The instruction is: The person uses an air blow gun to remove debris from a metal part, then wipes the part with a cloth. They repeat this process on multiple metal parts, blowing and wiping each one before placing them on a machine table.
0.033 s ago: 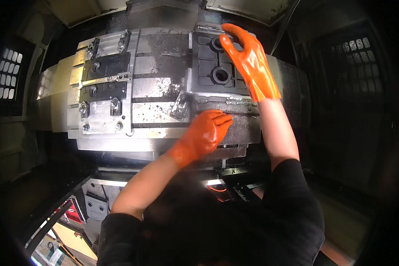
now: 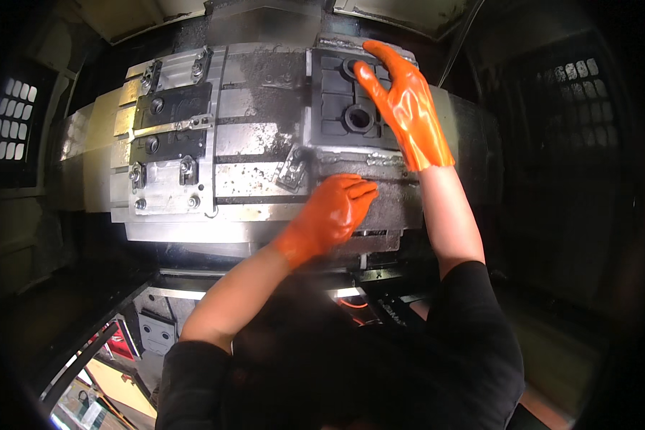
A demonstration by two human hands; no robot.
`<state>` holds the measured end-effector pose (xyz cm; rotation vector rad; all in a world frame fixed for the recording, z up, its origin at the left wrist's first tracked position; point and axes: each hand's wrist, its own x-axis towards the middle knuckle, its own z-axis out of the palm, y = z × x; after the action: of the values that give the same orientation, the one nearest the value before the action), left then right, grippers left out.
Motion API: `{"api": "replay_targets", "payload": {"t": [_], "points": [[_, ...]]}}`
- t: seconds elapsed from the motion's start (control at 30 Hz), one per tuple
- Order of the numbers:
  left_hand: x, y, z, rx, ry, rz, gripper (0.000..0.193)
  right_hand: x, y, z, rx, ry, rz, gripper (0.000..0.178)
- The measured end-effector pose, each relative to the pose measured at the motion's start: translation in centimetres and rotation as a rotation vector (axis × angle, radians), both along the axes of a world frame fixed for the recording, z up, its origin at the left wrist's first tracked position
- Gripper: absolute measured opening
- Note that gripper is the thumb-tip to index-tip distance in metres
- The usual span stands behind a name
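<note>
My right hand, in an orange rubber glove, lies over the right part of a dark rectangular cast plate. Its thumb and fingers are spread; the thumb is beside the plate's far round hole. The nearer ringed hole shows fully. My left hand, gloved the same way, rests at the dark, chip-covered metal in front of the plate. Its fingers are curled together and point right; the thumb and anything under the palm are hidden.
To the left, a second dark plate sits on a fixture under a strap clamp, with bolted clamps around it. A loose-looking clamp block stands by the near plate's corner. Metal chips litter the slotted machine table.
My right hand has drawn back slightly toward me over the plate. My left hand stays where it was.
</note>
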<state>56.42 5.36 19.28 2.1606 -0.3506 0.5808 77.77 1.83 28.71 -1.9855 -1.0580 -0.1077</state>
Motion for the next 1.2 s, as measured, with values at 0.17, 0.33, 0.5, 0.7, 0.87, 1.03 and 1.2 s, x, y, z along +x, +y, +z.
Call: {"api": "replay_targets", "payload": {"t": [0.17, 0.33, 0.5, 0.7, 0.87, 1.03, 1.2], "points": [[0.3, -0.5, -1.6, 0.104, 0.047, 0.028, 0.029, -0.6, 1.3, -5.1, -0.082, -0.236, -0.035, 0.054], [-0.6, -0.9, -1.0, 0.103, -0.003, 0.055, 0.025, -0.1, 1.3, -7.6, -0.192, -0.224, -0.121, 0.06], [-0.3, -0.6, -1.6, 0.095, -0.046, 0.068, 0.024, -0.6, 1.4, -6.4, -0.265, -0.292, -0.073, 0.064], [1.3, 1.5, 3.2, -0.041, 0.06, 0.041, 0.018, -3.5, -3.8, -1.3, 0.038, 0.166, -0.317, 0.056], [9.4, 4.5, 7.7, 0.219, -0.159, 0.324, 0.029, 1.0, -14.3, -2.2, -0.166, 0.227, -0.702, 0.057], [17.1, 5.8, 5.1, 0.509, -0.039, 0.331, 0.05, -0.5, -15.2, -1.6, -0.287, 0.654, -0.491, 0.069], [21.0, 6.2, 2.1, 0.647, 0.179, 0.332, 0.065, 3.3, -11.8, -4.8, -0.275, 0.573, -0.434, 0.069]]}}
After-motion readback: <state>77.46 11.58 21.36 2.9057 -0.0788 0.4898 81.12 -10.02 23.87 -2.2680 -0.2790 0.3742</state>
